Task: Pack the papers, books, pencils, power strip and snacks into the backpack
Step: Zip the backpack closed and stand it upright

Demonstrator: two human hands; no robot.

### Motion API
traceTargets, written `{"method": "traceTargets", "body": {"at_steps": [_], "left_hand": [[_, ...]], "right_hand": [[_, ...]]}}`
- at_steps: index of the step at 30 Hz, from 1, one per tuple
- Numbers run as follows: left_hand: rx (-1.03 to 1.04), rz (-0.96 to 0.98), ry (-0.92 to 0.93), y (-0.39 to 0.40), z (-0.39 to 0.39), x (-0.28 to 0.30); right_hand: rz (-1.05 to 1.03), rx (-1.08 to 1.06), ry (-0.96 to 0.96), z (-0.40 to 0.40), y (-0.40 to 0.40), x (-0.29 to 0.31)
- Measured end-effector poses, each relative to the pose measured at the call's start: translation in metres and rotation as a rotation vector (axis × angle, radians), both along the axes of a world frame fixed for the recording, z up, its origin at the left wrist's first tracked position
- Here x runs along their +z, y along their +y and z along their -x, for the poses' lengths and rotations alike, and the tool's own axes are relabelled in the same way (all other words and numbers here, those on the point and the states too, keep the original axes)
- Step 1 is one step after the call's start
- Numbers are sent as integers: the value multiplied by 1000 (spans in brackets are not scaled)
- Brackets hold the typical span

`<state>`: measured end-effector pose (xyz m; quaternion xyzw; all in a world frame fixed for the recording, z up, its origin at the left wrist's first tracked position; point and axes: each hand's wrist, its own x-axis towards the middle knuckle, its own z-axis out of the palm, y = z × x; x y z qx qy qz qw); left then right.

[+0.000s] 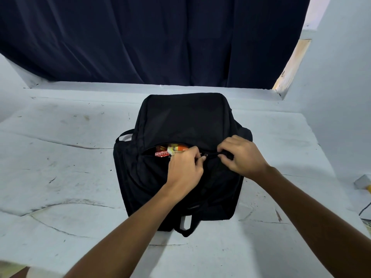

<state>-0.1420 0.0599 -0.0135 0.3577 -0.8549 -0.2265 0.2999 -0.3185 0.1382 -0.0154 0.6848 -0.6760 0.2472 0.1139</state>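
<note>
A scuffed white bench [80, 177] is backed by a dark blue curtain [140, 37] across the top of the frame, with pale walls at either side. At the centre of the frame the black backpack [184, 117] lies flat on the bench, its carry loop toward the lower edge. A pocket mouth is seen part open left of centre, and red and orange snacks [170, 151] show inside it.

The zipper pull [202, 157] is pinched by the fingers of the left hand [184, 171], just right of the snacks. The closed run of zip is gripped by the curled fingers of the right hand [243, 157], close beside the left.

The step in hand is judged to be the zipping of this pocket. It would be done well if the fabric is held taut by the right hand while the pull is drawn leftward along the track, and the wrappers are pressed down first, since a corner could be caught in the teeth.

White print is seen on the red wrapper, but it cannot be read; no brand is legible on the backpack.

At the right edge of the frame a small grey and yellow object [363, 182] and a cable are partly seen.
</note>
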Motion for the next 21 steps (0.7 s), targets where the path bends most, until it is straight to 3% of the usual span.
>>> {"method": "traceTargets", "body": {"at_steps": [12,15,21], "left_hand": [[-195,-167,-53,-16,-5,-10],[-190,-198,-67,-15,-6,-6],[-20,91,-90,6,-4,-6]], "right_hand": [[-40,-136,18,-17,-6,7],[-63,-107,102,-31,-13,12],[-48,-100,132,-30,-20,8]]}}
